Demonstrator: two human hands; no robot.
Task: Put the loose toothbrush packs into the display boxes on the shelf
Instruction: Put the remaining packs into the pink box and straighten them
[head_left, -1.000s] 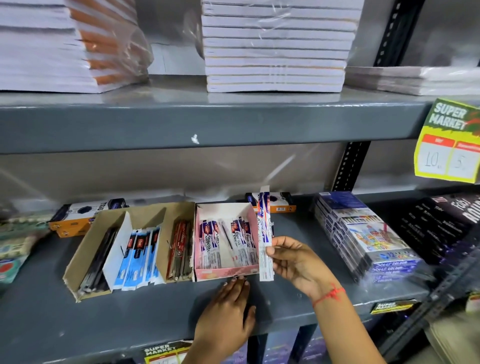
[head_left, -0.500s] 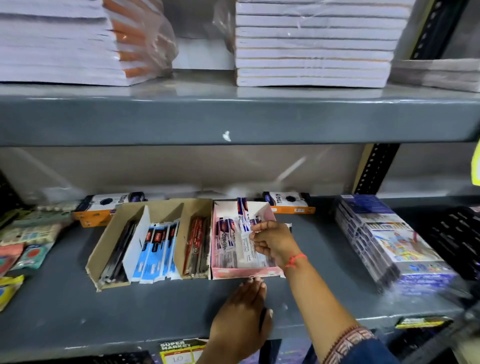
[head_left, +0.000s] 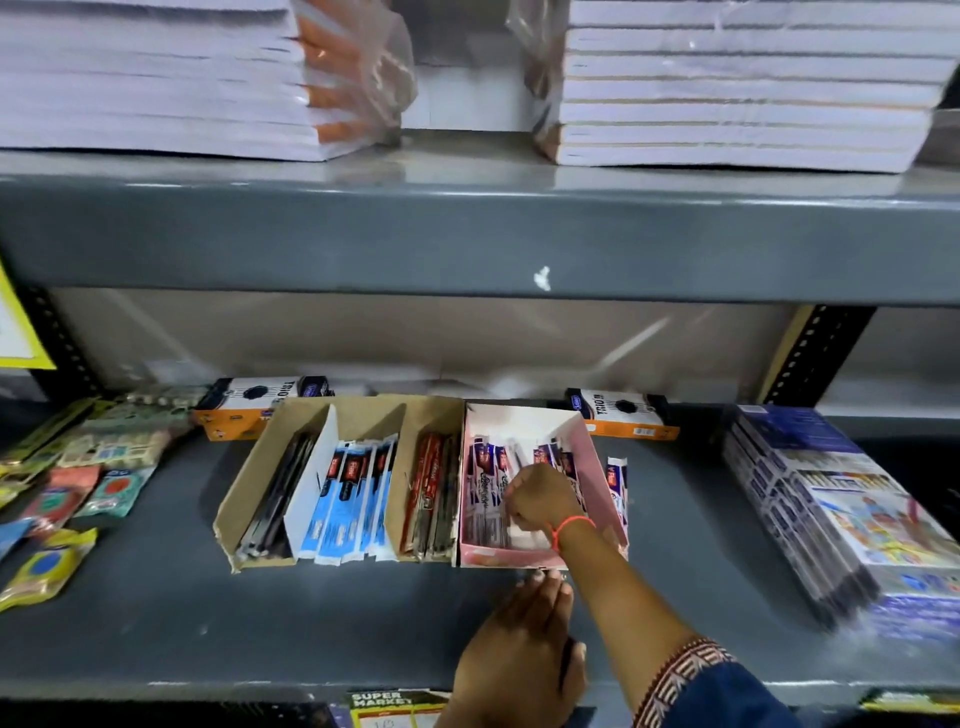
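Grey shelf (head_left: 156, 613) held a pink box (head_left: 592, 457) of packs (head_left: 485, 483). Right hand (head_left: 540, 501) reached inside it, fingers closed on packs. Left hand (head_left: 519, 660) lay flat, fingers spread, at its front. One pack (head_left: 617, 483) stood just outside.

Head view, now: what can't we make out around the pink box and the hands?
- Right hand fingers: inside the pink display box, curled away; grip on a pack unreadable.
- Box's near-right floor: covered by that hand and wrist.
- Pack outside the box's right wall: mostly hidden behind the wall.
- Left hand: wrist cut off by bottom edge.
- Pack lettering: blurred.
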